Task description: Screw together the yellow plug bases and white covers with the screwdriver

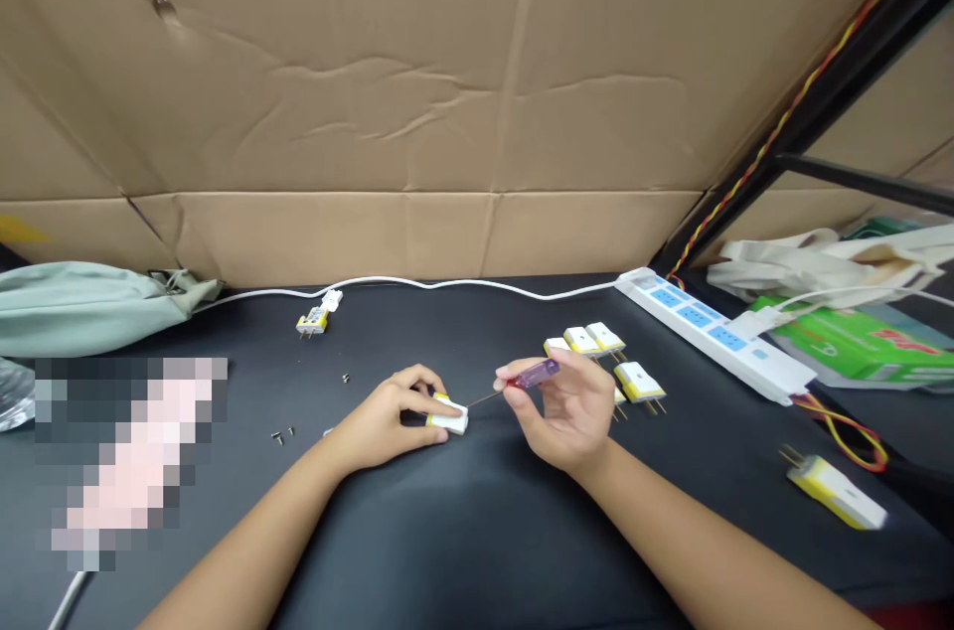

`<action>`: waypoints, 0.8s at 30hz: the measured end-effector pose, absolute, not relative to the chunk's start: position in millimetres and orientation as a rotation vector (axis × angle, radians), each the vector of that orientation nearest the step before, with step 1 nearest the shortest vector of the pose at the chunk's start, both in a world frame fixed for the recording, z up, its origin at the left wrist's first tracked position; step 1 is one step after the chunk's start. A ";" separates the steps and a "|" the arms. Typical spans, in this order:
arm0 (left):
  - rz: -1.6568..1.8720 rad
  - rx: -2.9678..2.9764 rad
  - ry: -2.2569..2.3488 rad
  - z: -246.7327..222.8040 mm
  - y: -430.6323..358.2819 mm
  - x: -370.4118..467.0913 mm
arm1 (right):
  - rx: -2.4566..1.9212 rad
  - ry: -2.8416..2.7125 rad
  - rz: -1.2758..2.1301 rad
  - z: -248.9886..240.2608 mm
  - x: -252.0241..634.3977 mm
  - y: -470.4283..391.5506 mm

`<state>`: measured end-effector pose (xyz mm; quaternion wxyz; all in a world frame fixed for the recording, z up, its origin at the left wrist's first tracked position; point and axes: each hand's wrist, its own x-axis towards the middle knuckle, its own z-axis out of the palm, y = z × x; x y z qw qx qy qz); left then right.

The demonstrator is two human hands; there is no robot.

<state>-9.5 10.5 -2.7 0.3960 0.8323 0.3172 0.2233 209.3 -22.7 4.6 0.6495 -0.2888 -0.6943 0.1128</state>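
Observation:
My left hand (398,416) is closed on a white and yellow plug (456,423), pressing it against the black tabletop. Between the thumb and fingers of my right hand (570,411) is a screwdriver (535,374) with a clear purple-red handle. Its thin shaft points left, and the tip meets the right end of the plug or lies very close to it; exact contact I cannot tell. My left fingers hide part of the plug. Just beyond my right hand lie several similar plugs (639,382) with brass pins, some partly covered by that hand.
Small screws (279,437) lie left of my left hand. An opened plug (313,320) sits farther back. At right are a power strip (715,332), a single plug (839,493) and a green package (857,342). A white cable (428,286) runs along the cardboard wall (358,233).

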 end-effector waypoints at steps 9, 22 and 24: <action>0.568 2.081 0.795 -0.3 11.1 -9.9 | -0.614 -1.706 0.328 -6.2 207.0 -20.1; 0.571 2.034 0.793 -0.7 11.5 -9.9 | -0.492 -1.715 0.245 -5.1 208.6 -19.0; 0.572 2.030 0.792 -1.1 11.5 -10.1 | -0.488 -1.703 0.249 -5.3 208.9 -19.1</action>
